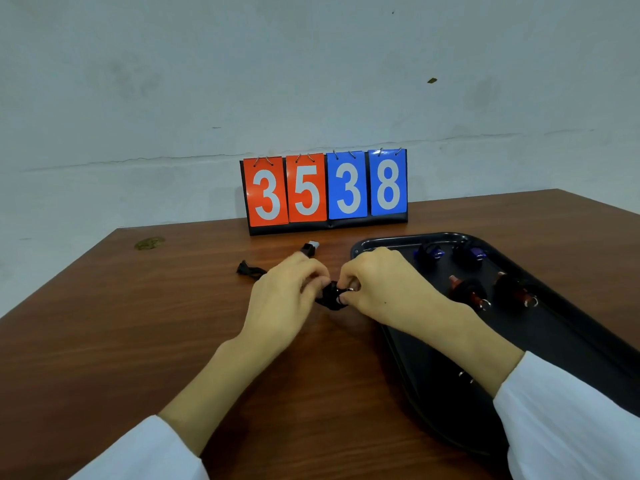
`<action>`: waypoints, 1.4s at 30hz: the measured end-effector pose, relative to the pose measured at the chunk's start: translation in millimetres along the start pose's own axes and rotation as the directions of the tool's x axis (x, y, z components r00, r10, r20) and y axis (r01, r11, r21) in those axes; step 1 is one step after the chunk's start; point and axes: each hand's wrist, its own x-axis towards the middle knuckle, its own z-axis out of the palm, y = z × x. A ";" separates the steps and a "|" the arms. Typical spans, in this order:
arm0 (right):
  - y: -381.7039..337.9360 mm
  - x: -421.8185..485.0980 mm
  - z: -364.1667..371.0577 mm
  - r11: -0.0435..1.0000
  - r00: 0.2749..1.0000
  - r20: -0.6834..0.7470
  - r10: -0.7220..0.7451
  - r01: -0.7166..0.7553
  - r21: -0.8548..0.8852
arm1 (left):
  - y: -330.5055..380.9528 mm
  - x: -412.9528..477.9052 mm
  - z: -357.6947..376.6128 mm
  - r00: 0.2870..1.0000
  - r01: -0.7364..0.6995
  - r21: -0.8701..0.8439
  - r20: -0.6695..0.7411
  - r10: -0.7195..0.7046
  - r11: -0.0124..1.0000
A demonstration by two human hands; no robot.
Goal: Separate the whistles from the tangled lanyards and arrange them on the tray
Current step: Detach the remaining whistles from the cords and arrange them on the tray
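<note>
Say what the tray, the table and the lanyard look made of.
Tray: likely plastic, black, smooth with a dull sheen on its rim. Table: wood or wood-look laminate, brown grain streaks. Lanyard: seems woven black cord, limp and matte.

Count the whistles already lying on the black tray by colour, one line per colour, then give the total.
Blue whistles: 2
Red whistles: 2
Total on the tray: 4
</note>
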 end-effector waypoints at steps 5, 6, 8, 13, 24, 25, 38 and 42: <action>-1.0 -0.3 -0.2 0.994 0.994 0.051 -0.100 0.097 0.049 | 0.9 2.8 0.1 0.993 0.117 -0.173 0.037 -0.112 0.978; -1.0 0.0 -0.4 0.992 0.994 0.040 -0.106 0.103 0.075 | 0.5 3.0 -0.3 0.986 0.159 -0.203 0.070 -0.148 0.966; -1.8 -0.1 -1.5 0.987 0.993 0.027 -0.114 0.110 0.119 | 0.7 2.9 -1.6 0.961 0.263 -0.293 0.169 -0.221 0.919; -2.1 -0.8 -4.1 0.986 0.994 -0.065 -0.091 0.099 0.134 | 2.9 3.9 -5.8 0.822 0.570 -0.599 0.424 -0.381 0.563; -1.8 -2.8 -21.9 0.979 0.997 0.021 0.070 -0.073 0.189 | 9.2 0.0 2.3 0.756 0.630 -0.743 0.520 -0.397 0.226; -3.7 -6.4 -21.7 0.980 0.998 0.047 0.050 -0.058 0.192 | 12.0 -0.7 2.0 0.762 0.623 -0.750 0.518 -0.388 0.221; 43.6 -105.7 -41.6 0.864 0.873 -0.115 0.474 -0.436 0.253 | 26.6 -14.4 9.5 0.896 0.438 -0.720 0.305 -0.322 0.539; 70.3 -142.4 -36.1 0.788 0.790 -0.063 0.610 -0.597 0.146 | 20.5 -14.0 11.9 0.875 0.463 -0.718 0.274 -0.400 0.520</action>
